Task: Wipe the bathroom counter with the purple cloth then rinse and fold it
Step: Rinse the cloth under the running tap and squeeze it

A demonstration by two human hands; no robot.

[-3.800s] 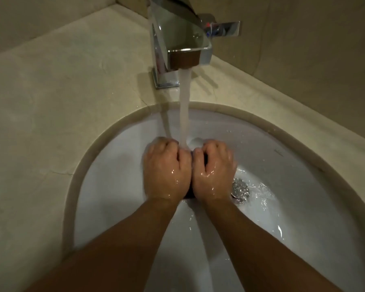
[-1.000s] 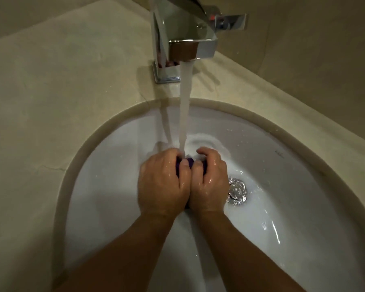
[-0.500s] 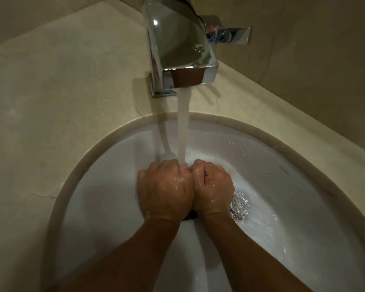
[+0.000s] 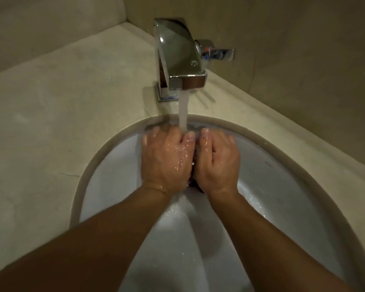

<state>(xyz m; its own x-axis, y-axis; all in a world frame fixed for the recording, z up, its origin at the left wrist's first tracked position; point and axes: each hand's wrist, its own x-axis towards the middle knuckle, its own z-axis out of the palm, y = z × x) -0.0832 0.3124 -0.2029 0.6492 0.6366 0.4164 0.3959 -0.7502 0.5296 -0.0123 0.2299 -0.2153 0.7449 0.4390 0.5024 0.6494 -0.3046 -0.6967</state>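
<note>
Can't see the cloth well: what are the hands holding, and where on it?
The left hand and right hand grip the cloth between them; which part cannot be told.

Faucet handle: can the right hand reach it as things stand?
Probably yes. The faucet handle juts out on the right side, with nothing between it and the right hand; that hand would first have to release the purple cloth.

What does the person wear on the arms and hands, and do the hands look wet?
No gloves on the left hand or the right hand, no sleeve in view on either forearm, no watch or bracelet at the wrists. Both hands look wet and shiny.
</note>
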